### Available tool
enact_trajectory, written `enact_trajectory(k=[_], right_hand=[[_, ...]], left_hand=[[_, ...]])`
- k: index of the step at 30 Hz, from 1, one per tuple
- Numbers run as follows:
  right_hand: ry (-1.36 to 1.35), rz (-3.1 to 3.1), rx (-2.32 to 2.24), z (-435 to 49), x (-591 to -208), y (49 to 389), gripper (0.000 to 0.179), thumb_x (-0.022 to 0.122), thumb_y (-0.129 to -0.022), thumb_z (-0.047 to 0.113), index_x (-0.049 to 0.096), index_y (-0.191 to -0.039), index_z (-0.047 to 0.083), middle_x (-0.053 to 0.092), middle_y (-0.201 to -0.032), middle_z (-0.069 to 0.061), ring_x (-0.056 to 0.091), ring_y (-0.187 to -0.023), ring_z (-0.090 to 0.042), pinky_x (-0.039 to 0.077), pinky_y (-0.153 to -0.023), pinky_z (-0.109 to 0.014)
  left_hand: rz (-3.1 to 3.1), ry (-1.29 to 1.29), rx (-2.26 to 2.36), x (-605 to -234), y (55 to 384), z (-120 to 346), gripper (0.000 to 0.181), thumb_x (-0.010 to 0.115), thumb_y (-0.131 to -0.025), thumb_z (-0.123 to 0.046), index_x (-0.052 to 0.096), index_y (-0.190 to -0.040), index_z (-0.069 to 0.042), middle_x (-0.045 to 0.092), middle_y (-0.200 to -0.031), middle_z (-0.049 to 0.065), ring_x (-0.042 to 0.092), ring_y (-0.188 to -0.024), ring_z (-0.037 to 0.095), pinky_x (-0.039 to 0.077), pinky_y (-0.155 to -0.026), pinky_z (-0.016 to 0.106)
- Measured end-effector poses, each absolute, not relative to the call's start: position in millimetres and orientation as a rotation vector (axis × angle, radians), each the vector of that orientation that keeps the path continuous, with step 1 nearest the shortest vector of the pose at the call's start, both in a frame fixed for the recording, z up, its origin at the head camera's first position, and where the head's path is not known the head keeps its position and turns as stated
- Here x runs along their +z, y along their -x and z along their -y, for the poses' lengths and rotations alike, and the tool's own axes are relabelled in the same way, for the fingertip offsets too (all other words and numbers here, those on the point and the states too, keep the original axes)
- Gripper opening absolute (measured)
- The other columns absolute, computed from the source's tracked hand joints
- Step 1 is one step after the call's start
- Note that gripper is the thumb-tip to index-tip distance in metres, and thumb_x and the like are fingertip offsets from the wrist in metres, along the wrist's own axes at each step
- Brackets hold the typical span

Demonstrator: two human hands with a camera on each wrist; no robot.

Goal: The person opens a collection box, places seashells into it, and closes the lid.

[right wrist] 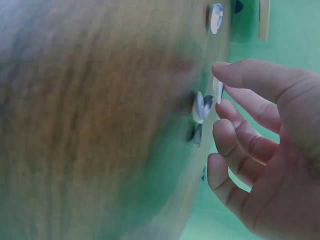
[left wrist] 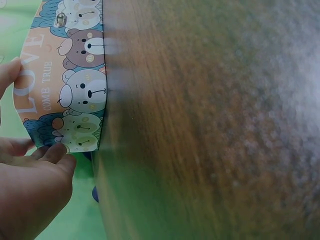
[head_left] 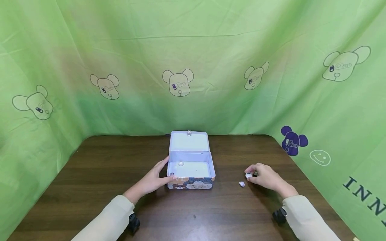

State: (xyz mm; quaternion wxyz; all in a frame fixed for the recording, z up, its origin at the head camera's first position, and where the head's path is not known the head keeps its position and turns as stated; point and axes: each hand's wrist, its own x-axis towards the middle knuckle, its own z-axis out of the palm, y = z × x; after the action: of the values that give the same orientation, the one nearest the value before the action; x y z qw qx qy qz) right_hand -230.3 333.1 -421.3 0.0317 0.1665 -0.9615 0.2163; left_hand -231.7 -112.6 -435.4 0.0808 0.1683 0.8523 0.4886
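Note:
A tin box (head_left: 197,184) with its lid raised stands in the middle of the table, cartoon bears and "LOVE" printed on its front. My left hand (head_left: 153,180) grips its left end, thumb over the front rim, fingers along the side. Inside lie a small pale shell (head_left: 181,163) and a darker small piece (head_left: 172,174) by the front left corner. To the right of the box, my right hand (head_left: 265,175) pinches a small white ridged shell (right wrist: 218,90) between thumb and forefinger. Several other shells (right wrist: 199,107) lie on the table just beyond its fingertips.
One more small shell (head_left: 242,184) rests on the table between the box and my right hand. The dark wooden table (head_left: 193,221) reaches back to a green curtain (head_left: 211,110) with bear-head outlines, which also hangs along both sides.

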Motion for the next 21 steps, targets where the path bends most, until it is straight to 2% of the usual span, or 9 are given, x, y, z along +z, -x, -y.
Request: enact_trajectory(k=[10,21], right_hand=[[-0.507,2.932,0.68,-327,-407,231,0.021,0.078,-0.085,0.013,0.074,-0.104,0.007,0.062,-0.09,0.0,0.059,-0.084,-0.021,0.047,-0.072,-0.038],[-0.553,2.861,0.706,-311,-395,236,0.02,0.077,-0.088,0.014,0.073,-0.107,0.01,0.061,-0.091,0.003,0.053,-0.077,-0.011,0.045,-0.066,-0.032]], left_hand=[[-2.541,-0.51,1.461,-436,233,113,0.093,0.074,-0.091,-0.041,0.018,-0.162,-0.017,0.018,-0.165,0.013,0.018,-0.149,0.035,0.022,-0.112,0.063],[-2.561,-0.517,1.453,-437,233,112,0.09,0.074,-0.092,-0.036,0.02,-0.162,-0.014,0.02,-0.164,0.016,0.019,-0.149,0.036,0.023,-0.113,0.062]])
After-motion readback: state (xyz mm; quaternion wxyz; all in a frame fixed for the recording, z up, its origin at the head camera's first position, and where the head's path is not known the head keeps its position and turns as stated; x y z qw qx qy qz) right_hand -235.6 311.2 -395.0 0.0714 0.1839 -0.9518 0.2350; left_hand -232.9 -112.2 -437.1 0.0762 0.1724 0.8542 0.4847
